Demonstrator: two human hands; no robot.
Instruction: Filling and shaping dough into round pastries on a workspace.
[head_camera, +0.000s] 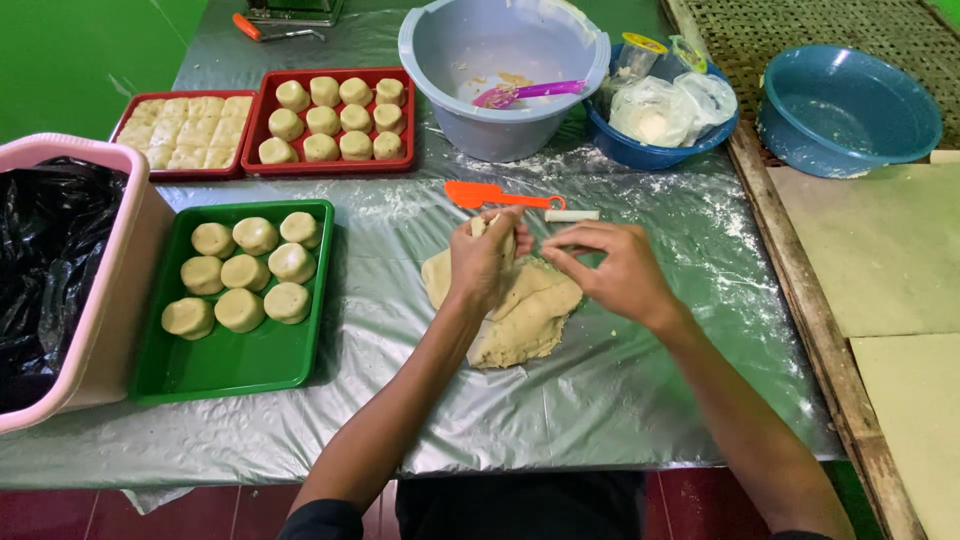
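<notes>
I'm portioning: left hand (487, 262) clenched on a dough piece (480, 227), right hand (615, 268) pinching at it above the dough slab (520, 315); next, a clean tear.

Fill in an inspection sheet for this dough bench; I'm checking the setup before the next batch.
Surface: plastic sheet, floury near the bowls.
Job's things: flat dough; green tray with nine dough balls.
Clutter: orange scraper, two red trays, grey bowl, blue basin.
Grippers: left hand closed on a dough piece; right hand pinching beside it.
Cables: nothing seen.
Surroundings: pink bin, green wall.
</notes>
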